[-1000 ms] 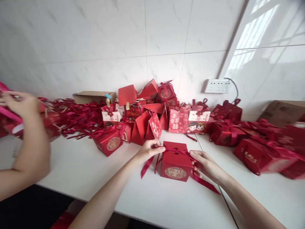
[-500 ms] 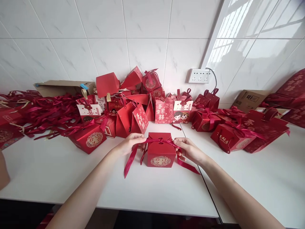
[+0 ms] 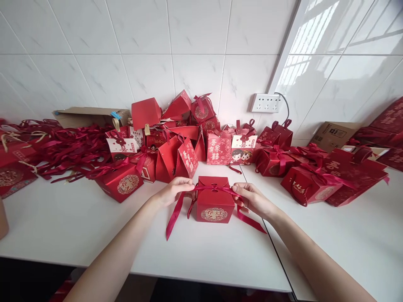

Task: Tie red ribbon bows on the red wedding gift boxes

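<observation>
A red gift box [image 3: 214,203] with a gold round emblem stands upright on the white table in front of me. A dark red ribbon [image 3: 175,216] lies across its closed top, crossing at the middle, with both tails hanging down at the sides. At the box's left upper edge, my left hand [image 3: 176,189] is closed, pinching one side of the ribbon. My right hand [image 3: 253,200] pinches the other side at the right edge. Between them the ribbon looks drawn fairly straight. A twisted cord handle [image 3: 190,208] hangs at the box's left side.
Several finished red boxes [image 3: 121,180] and bags stand behind, heaped against the tiled wall. Loose ribbons [image 3: 75,149] are piled at the left. More boxes [image 3: 310,184] sit at the right, past a table seam. A power strip [image 3: 266,103] is on the wall. Part of a person's arm [image 3: 3,220] shows at left.
The view has shifted slightly, so everything sits a little further right and lower. Both hands keep their pinch on the ribbon, which looks slightly straighter across the box top.
</observation>
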Tool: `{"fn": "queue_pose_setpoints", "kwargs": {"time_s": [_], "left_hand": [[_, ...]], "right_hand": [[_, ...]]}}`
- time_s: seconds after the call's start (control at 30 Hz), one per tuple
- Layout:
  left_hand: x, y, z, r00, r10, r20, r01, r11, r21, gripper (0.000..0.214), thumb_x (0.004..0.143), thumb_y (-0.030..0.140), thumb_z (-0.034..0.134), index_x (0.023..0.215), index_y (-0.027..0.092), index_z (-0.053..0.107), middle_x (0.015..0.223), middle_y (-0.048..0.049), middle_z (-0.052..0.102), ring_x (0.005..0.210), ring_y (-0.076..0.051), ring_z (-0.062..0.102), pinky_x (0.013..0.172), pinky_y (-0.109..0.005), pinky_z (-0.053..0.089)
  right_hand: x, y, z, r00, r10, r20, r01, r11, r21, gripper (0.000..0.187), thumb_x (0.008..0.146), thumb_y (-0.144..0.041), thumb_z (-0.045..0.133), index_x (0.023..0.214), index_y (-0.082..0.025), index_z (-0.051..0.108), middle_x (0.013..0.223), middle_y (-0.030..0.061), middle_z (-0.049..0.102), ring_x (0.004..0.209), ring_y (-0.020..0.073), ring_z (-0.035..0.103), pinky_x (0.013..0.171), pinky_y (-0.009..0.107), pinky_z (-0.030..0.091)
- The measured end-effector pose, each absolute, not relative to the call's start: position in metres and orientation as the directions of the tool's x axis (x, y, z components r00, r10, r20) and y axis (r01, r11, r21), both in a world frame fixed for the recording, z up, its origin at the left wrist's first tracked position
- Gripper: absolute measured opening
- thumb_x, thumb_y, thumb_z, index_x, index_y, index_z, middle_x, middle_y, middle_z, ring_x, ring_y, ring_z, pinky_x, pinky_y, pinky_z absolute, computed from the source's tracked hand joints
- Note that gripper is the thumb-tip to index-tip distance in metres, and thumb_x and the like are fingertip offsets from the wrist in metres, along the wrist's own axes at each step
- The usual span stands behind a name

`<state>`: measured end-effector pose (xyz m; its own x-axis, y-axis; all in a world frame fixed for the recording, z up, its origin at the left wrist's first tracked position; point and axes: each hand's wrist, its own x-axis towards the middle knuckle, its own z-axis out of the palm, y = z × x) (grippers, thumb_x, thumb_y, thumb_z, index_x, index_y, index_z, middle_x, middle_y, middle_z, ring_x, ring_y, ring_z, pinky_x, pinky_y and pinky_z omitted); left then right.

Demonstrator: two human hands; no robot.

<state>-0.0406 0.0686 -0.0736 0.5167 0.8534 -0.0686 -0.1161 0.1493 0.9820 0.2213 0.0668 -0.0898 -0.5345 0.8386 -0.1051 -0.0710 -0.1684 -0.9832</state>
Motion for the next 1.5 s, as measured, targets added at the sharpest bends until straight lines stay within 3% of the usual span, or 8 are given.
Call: {"fn": "queue_pose_setpoints", "kwargs": {"time_s": [0.77,0.97,1.33,1.5], "left_hand": [[-0.048,0.074,-0.081,0.573,0.818,-0.048,-0.116,0.139,0.983,0.038,0.065,0.029,0.071,0.053,0.016,0.037,0.061,0.0013,0.050,0.062,-0.012,0.051,0.062,-0.024,0.041],[-0.048,0.075,-0.081,0.580,0.813,-0.043,-0.122,0.139,0.983,0.038,0.065,0.027,0.070,0.052,0.016,0.036,0.058,0.0032,0.044,0.057,-0.009,0.043,0.058,-0.023,0.037],[-0.042,0.070,-0.085,0.546,0.836,-0.063,-0.167,0.182,0.969,0.039,0.063,0.027,0.071,0.051,0.015,0.036,0.064,0.0012,0.051,0.061,-0.011,0.052,0.063,-0.023,0.041],[-0.039,0.071,-0.088,0.525,0.849,-0.064,-0.182,0.185,0.966,0.038,0.063,0.026,0.070,0.050,0.015,0.035,0.063,0.0018,0.050,0.058,-0.009,0.049,0.058,-0.023,0.039]], "right_hand": [[0.228,0.067,-0.079,-0.501,0.854,-0.141,0.062,-0.128,-0.990,0.046,0.072,-0.052,0.067,0.059,-0.020,0.035,0.051,-0.0105,0.017,0.045,0.0036,0.011,0.040,0.019,0.008],[0.229,0.067,-0.075,-0.503,0.854,-0.136,0.106,-0.095,-0.990,0.046,0.071,-0.051,0.066,0.058,-0.020,0.035,0.051,-0.0105,0.017,0.044,0.0031,0.011,0.039,0.020,0.008],[0.227,0.068,-0.090,-0.542,0.829,-0.139,0.042,-0.138,-0.989,0.040,0.076,-0.046,0.062,0.059,-0.019,0.038,0.050,-0.0095,0.021,0.044,0.0038,0.012,0.039,0.021,0.007],[0.225,0.066,-0.092,-0.547,0.823,-0.151,0.016,-0.170,-0.985,0.039,0.076,-0.046,0.063,0.060,-0.018,0.041,0.051,-0.0078,0.029,0.045,0.0044,0.016,0.039,0.020,0.009]]}}
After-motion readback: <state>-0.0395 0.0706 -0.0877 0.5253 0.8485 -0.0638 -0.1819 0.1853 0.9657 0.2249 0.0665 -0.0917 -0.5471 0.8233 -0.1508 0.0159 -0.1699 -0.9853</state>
